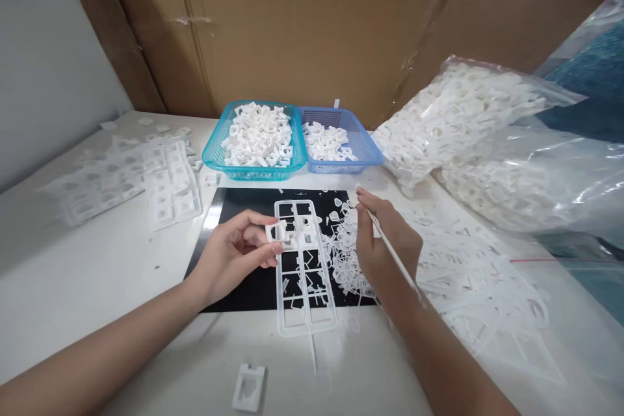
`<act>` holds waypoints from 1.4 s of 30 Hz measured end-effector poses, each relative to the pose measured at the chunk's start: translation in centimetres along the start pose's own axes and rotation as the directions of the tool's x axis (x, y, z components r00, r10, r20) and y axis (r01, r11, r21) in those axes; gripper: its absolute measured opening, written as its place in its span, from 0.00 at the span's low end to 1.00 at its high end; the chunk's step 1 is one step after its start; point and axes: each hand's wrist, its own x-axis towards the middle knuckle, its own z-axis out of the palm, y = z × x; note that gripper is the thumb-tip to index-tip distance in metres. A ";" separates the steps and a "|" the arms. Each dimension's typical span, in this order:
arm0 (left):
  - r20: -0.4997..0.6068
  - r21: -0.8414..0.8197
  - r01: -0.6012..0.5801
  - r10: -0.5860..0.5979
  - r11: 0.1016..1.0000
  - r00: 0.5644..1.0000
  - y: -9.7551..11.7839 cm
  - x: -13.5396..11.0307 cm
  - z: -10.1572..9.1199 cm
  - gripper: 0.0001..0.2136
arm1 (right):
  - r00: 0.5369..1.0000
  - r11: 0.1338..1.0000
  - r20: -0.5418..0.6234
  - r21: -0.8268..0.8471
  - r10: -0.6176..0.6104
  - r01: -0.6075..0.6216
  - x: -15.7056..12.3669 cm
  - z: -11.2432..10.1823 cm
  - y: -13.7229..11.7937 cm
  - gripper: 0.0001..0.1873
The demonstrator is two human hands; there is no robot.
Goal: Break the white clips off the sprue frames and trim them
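My left hand (244,250) pinches a small white plastic square piece (275,232) between thumb and fingers, at the left side of a white moulded frame (281,299). Whether that piece is joined to the frame cannot be seen. A couple of similar pieces sit in the frame's upper cells, while its lower cells are bare openings. My right hand (385,237), to the right of the frame, is closed around a thin white stick-like tool (397,260). The tool's tip is too small to identify. Beneath the frame lies a black mat (234,286).
A turquoise basket (258,173) and a blue basket (348,166) hold white pieces. Piled scraps (348,260) lie right of the frame. Stacked full frames (170,188) stand left, filled plastic bags (458,110) right. One loose piece (249,388) lies in front. Cardboard (292,26) rises behind.
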 end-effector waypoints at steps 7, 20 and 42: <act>-0.006 -0.037 -0.010 0.010 0.999 1.000 0.0 0.2 0.9 0.12 | 0.966 0.904 0.160 0.348 0.202 -0.247 0.1 -0.2 -4.3 0.06; 0.011 -0.056 0.013 -0.013 0.998 1.000 -0.3 -0.3 1.2 0.06 | 0.968 0.899 0.236 0.402 0.083 -0.175 -2.7 1.2 -6.8 0.11; -0.105 0.174 -0.124 0.143 0.977 0.984 -0.6 -1.4 1.8 0.06 | 0.928 0.934 0.160 0.181 -0.337 0.308 -3.2 2.1 -6.6 0.10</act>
